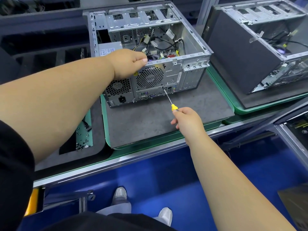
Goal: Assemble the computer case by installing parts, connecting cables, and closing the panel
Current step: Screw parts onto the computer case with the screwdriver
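We see an open computer case [150,52] lying on its side on a dark mat [150,120], side panel off, rear face toward us. The mat sits on a green tray [106,130] on the bench [116,162].

Left hand [130,62] rests on the case's upper rear edge, fingers [143,61] curled over the rim and gripping it, just above the big round fan grille [150,77]. Fingertips reach inside; we cannot tell what they touch there.

Right hand [186,120] is closed around a screwdriver [168,99]; the yellow handle pokes out past the fingers, and the shaft runs up and away from them to the rear I/O panel [156,93]. The tip meets the case just below the fan grille, beside the port cluster. We cannot tell if it sits on a screw.

Inside the case, beyond the left fingers: loose cables [160,42], a bit of motherboard [168,55], the drive cage [138,19] at the far side. The power supply [110,48] is left of the left fingers, its vent and power socket below them on the rear face.

Left of the tray, under the left forearm, a recess holds small loose screws [83,142]. Right of the right fingers, well apart, a second case [256,45] sits on another green tray.
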The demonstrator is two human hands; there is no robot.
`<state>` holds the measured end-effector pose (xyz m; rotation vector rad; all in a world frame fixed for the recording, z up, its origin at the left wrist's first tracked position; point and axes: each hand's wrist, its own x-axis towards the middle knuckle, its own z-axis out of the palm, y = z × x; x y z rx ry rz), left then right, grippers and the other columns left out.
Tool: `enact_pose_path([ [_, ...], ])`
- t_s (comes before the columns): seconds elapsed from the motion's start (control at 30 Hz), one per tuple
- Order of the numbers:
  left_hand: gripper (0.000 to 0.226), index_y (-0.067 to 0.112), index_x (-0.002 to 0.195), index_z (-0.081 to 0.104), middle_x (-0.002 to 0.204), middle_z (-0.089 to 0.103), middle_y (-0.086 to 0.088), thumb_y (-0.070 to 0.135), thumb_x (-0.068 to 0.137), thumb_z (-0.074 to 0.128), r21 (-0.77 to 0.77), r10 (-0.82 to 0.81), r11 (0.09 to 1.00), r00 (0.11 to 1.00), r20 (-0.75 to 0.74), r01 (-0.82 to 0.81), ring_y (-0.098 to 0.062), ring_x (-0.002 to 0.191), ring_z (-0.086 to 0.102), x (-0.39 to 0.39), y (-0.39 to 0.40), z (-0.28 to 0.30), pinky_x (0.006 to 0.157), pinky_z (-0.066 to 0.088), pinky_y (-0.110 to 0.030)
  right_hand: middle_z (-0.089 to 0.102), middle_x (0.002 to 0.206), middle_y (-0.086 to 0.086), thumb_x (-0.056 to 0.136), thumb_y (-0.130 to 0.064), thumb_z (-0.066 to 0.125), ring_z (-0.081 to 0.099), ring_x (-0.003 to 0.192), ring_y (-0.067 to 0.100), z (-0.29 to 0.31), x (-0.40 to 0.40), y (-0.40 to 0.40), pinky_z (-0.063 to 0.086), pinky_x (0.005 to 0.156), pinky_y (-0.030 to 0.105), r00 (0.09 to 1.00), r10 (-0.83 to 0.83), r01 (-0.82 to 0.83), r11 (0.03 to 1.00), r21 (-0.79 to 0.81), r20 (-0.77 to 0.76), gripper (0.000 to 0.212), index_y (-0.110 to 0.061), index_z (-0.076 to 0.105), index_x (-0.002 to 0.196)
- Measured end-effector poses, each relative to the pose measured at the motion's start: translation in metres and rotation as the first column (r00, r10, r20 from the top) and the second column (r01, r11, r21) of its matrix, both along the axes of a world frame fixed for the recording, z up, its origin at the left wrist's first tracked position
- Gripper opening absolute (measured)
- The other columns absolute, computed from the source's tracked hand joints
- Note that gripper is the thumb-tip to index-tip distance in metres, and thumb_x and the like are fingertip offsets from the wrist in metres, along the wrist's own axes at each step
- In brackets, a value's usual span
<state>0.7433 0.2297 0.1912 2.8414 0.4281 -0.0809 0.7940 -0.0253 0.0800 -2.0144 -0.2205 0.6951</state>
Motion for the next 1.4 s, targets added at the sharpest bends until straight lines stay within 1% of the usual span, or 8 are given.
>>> enact_pose_path([
  [0.43, 0.035, 0.017, 0.103, 0.053, 0.094, 0.058, -0.008, 0.04, 0.106, 0.027, -0.032, 0.008, 0.999, 1.0, 0.008, -0.008, -0.028, 0.091, 0.051, -0.002, -0.003, 0.001, 0.084, 0.041, -0.038, 0.069, 0.072, -0.009, 0.1, -0.035, 0.049, 0.052, 0.063, 0.013, 0.0, 0.0, 0.003, 0.049, 0.063, 0.033, 0.999, 0.027, -0.027, 1.0, -0.002, 0.019, 0.016, -0.026, 0.06, 0.092],
  [0.7, 0.031, 0.02, 0.088, 0.046, 0.075, 0.048, 0.002, 0.038, 0.106, 0.027, -0.001, -0.001, 1.0, 0.999, 0.032, 0.001, -0.027, 0.082, 0.046, -0.002, -0.005, 0.001, 0.076, 0.036, -0.034, 0.069, 0.071, -0.008, 0.1, -0.035, 0.049, 0.052, 0.06, 0.012, -0.001, -0.001, 0.002, 0.047, 0.058, 0.03, 1.0, 0.024, -0.024, 1.0, -0.011, 0.02, 0.017, -0.027, 0.06, 0.091],
  [0.93, 0.032, 0.02, 0.089, 0.046, 0.076, 0.049, 0.001, 0.039, 0.106, 0.027, 0.011, -0.005, 1.0, 1.0, 0.024, 0.004, -0.027, 0.081, 0.048, -0.003, -0.006, 0.004, 0.074, 0.036, -0.034, 0.069, 0.063, -0.011, 0.099, -0.035, 0.051, 0.053, 0.06, 0.011, 0.0, -0.004, -0.002, 0.046, 0.06, 0.031, 1.0, 0.015, -0.016, 1.0, -0.005, -0.007, 0.015, -0.028, 0.06, 0.09],
  [1.07, 0.035, 0.016, 0.094, 0.05, 0.081, 0.055, -0.004, 0.04, 0.105, 0.027, 0.081, -0.013, 0.997, 0.999, 0.04, 0.01, -0.029, 0.083, 0.051, -0.004, -0.011, 0.003, 0.072, 0.037, -0.035, 0.069, 0.062, -0.008, 0.094, -0.032, 0.056, 0.051, 0.052, 0.007, 0.011, -0.006, -0.007, 0.041, 0.06, 0.029, 0.996, 0.057, -0.053, 0.997, 0.056, -0.07, 0.012, -0.023, 0.064, 0.094],
  [1.13, 0.033, 0.015, 0.106, 0.054, 0.097, 0.061, -0.007, 0.039, 0.104, 0.031, 0.12, 0.006, 0.993, 0.995, 0.101, -0.019, -0.031, 0.091, 0.055, -0.006, -0.013, 0.002, 0.078, 0.044, -0.039, 0.069, 0.064, -0.005, 0.091, -0.031, 0.058, 0.05, 0.054, 0.009, 0.022, -0.007, -0.009, 0.041, 0.06, 0.03, 0.993, 0.09, -0.082, 0.991, 0.101, -0.072, 0.011, -0.023, 0.065, 0.093],
  [1.23, 0.028, 0.013, 0.118, 0.055, 0.113, 0.059, -0.007, 0.03, 0.1, 0.042, 0.148, -0.063, 0.989, 0.909, 0.412, 0.001, -0.028, 0.107, 0.052, -0.019, -0.021, 0.002, 0.094, 0.04, -0.039, 0.069, 0.066, -0.002, 0.089, -0.03, 0.058, 0.049, 0.059, 0.013, 0.04, -0.005, -0.011, 0.044, 0.063, 0.031, 0.991, 0.125, -0.117, 0.98, 0.159, -0.043, 0.011, -0.022, 0.066, 0.09],
  [1.3, 0.027, 0.012, 0.113, 0.057, 0.104, 0.057, -0.005, 0.029, 0.098, 0.044, 0.122, -0.107, 0.991, 0.835, 0.539, 0.049, -0.024, 0.099, 0.05, -0.032, -0.033, 0.001, 0.089, 0.04, -0.037, 0.068, 0.067, -0.001, 0.087, -0.028, 0.058, 0.049, 0.06, 0.013, 0.049, -0.003, -0.012, 0.044, 0.065, 0.031, 0.988, 0.151, -0.145, 0.971, 0.191, -0.017, 0.011, -0.021, 0.066, 0.087],
  [1.4, 0.021, 0.021, 0.105, 0.058, 0.088, 0.055, 0.008, 0.036, 0.097, 0.045, -0.116, 0.046, 0.993, 0.87, 0.491, 0.013, -0.016, 0.083, 0.051, -0.046, -0.057, -0.009, 0.074, 0.042, -0.032, 0.067, 0.066, 0.0, 0.086, -0.026, 0.058, 0.048, 0.06, 0.013, 0.059, 0.0, -0.011, 0.044, 0.066, 0.03, 0.98, 0.201, -0.196, 0.957, 0.212, 0.002, 0.008, -0.024, 0.066, 0.083],
])
